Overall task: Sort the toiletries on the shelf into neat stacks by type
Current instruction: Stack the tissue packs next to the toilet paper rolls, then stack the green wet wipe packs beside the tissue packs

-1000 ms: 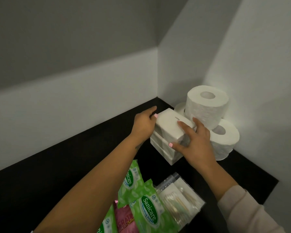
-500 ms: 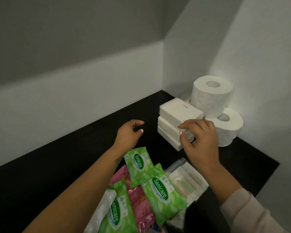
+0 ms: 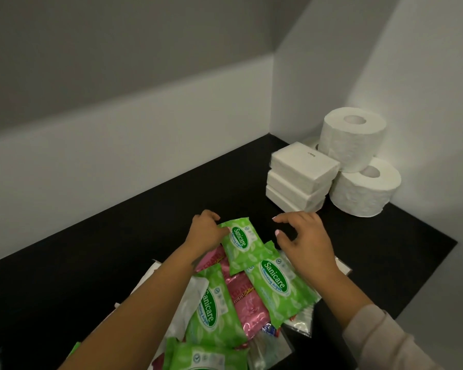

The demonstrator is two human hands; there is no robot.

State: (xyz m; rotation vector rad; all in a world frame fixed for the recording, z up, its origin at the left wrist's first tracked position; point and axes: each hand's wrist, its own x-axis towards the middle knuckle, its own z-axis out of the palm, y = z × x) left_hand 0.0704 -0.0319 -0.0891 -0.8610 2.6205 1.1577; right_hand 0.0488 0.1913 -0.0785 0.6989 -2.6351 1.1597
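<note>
Hands, change since half a second ago: both have drawn back from the white tissue packs [image 3: 301, 173] toward the loose pile. Left hand [image 3: 204, 232] now touches the left edge of the top green Sanicare wipes pack [image 3: 239, 243], fingers curled at it; whether it grips cannot be told. Right hand [image 3: 304, 240] hovers at 3 o'clock of that pack, fingers spread apart, holding nothing. Tissue packs: three, stacked, untouched, at 1 o'clock of the hands. Toilet rolls [image 3: 354, 138]: stacked in the corner just right of the tissue packs. Pile: more green packs and pink packets [image 3: 247, 300], overlapping, at 6 o'clock. Shelf [image 3: 91, 249]: black, matte. Walls [image 3: 145, 129]: white and grey, meeting at the far right corner.
</note>
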